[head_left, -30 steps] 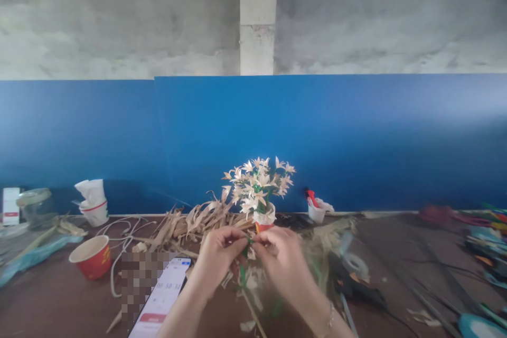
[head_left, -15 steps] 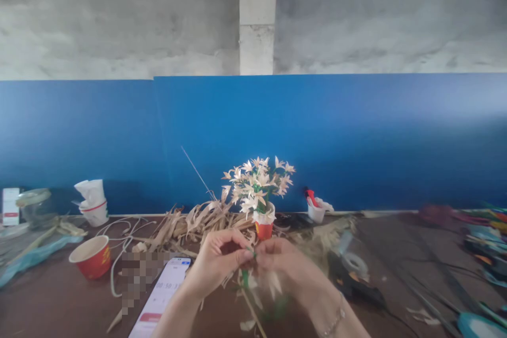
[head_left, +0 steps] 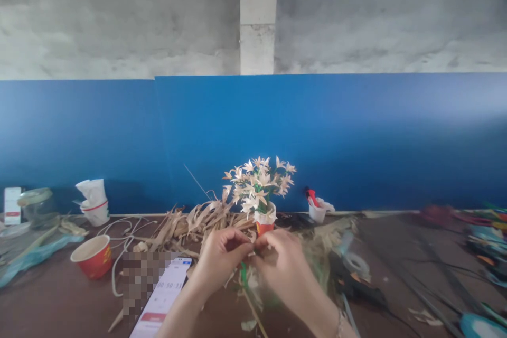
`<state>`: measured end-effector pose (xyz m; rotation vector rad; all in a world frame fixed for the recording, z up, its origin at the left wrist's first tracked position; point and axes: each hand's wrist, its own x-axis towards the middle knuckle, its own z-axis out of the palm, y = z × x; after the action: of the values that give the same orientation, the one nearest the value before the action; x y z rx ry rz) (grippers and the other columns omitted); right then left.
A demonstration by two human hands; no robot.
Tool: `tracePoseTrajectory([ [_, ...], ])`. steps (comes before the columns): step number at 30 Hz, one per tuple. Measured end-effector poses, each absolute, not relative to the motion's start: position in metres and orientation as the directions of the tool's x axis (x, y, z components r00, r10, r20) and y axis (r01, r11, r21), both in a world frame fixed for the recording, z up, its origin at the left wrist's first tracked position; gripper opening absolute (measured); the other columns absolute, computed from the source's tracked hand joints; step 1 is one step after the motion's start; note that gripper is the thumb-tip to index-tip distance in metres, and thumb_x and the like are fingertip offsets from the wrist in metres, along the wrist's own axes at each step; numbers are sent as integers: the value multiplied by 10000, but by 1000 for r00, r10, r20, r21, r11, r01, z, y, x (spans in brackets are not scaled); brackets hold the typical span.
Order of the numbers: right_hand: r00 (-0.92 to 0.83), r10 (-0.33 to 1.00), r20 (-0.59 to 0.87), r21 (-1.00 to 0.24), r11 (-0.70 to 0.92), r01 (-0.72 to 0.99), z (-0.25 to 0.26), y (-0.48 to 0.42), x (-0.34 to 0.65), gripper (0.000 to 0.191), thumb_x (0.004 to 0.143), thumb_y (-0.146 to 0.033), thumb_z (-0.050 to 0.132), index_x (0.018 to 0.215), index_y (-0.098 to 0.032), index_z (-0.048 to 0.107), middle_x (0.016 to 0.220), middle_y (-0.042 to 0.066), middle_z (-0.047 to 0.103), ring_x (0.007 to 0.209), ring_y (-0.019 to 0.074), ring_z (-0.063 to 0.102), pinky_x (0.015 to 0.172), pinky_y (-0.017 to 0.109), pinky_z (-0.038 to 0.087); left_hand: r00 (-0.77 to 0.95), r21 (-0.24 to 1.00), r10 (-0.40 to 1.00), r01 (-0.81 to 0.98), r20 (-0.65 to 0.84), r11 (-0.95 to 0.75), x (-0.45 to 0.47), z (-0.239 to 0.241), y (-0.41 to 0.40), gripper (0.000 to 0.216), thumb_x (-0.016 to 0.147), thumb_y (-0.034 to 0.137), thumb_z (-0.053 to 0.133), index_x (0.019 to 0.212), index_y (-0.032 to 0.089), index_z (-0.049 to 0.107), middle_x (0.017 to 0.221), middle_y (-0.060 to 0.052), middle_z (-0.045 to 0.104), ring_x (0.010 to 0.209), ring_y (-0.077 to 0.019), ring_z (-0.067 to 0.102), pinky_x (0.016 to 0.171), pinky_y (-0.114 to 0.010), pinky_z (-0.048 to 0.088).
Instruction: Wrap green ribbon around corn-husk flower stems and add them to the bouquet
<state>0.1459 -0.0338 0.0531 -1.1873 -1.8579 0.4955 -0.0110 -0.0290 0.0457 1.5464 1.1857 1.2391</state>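
Now my left hand (head_left: 219, 256) and my right hand (head_left: 279, 261) meet over the brown table (head_left: 59, 301), fingertips pinching together the top of a green-wrapped flower stem (head_left: 243, 277), just before the red cup of paper flowers (head_left: 259, 190).

The left hand (head_left: 219, 253) and right hand (head_left: 282, 264) meet at the fingertips, fingers curled in a pinch; both forearms rise from the lower edge, converging; knuckles face the camera.
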Motion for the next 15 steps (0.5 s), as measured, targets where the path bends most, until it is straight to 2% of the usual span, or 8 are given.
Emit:
tracePoseTrajectory([
  [2, -201, 824, 529, -601, 531, 597, 53, -35, 144, 58, 693, -174, 597, 667, -199, 642, 696, 8, 657, 743, 186, 575, 902, 426, 320, 69, 955, 972, 182, 227, -236, -11, 47, -29, 125, 679, 264, 655, 632, 148, 643, 527, 1, 615, 493, -125, 556, 486, -223, 434],
  [3, -214, 824, 525, -606, 538, 585, 52, -35, 144, 83, 706, -167, 580, 672, -200, 648, 690, 9, 659, 738, 185, 575, 897, 422, 324, 79, 958, 971, 165, 225, -235, -11, 49, -30, 118, 671, 259, 661, 627, 150, 646, 525, 4, 613, 490, -123, 555, 490, -226, 441],
  [5, -221, 863, 455, -705, 501, 502, 53, -34, 145, 84, 711, -182, 583, 682, -194, 661, 719, 21, 668, 748, 187, 579, 816, 361, 387, 123, 968, 969, 106, 215, -228, -13, 54, -33, 98, 645, 248, 683, 627, 154, 659, 546, 6, 617, 496, -122, 563, 505, -235, 459],
  [7, -255, 915, 313, -849, 390, 357, 55, -34, 147, 77, 703, -206, 599, 693, -177, 670, 716, 29, 671, 711, 172, 580, 681, 286, 425, 178, 978, 964, 41, 197, -207, -15, 59, -36, 92, 625, 243, 702, 639, 156, 673, 579, 3, 627, 515, -126, 582, 525, -244, 477],
  [10, -385, 920, 71, -985, 126, 121, 55, -33, 151, 100, 697, -235, 620, 689, -147, 667, 618, 6, 638, 534, 96, 514, 514, 214, 374, 230, 985, 958, -20, 169, -169, -16, 64, -40, 116, 613, 246, 721, 672, 151, 689, 602, -3, 636, 508, -120, 591, 529, -245, 484],
  [12, -476, 879, -22, -1000, -27, -5, 52, -31, 152, 117, 676, -246, 652, 648, -132, 653, 557, -12, 602, 459, 54, 446, 469, 189, 327, 257, 985, 950, -36, 175, -171, -17, 66, -43, 123, 617, 250, 725, 673, 147, 687, 609, -5, 629, 503, -116, 590, 513, -237, 474],
  [15, -590, 805, -59, -970, -186, -157, 45, -26, 152, 171, 618, -274, 695, 593, -121, 623, 517, -18, 578, 428, 35, 419, 450, 177, 297, 289, 979, 937, -2, 197, -205, -19, 67, -45, 117, 648, 256, 705, 645, 146, 664, 601, -3, 603, 514, -125, 591, 494, -232, 452],
])
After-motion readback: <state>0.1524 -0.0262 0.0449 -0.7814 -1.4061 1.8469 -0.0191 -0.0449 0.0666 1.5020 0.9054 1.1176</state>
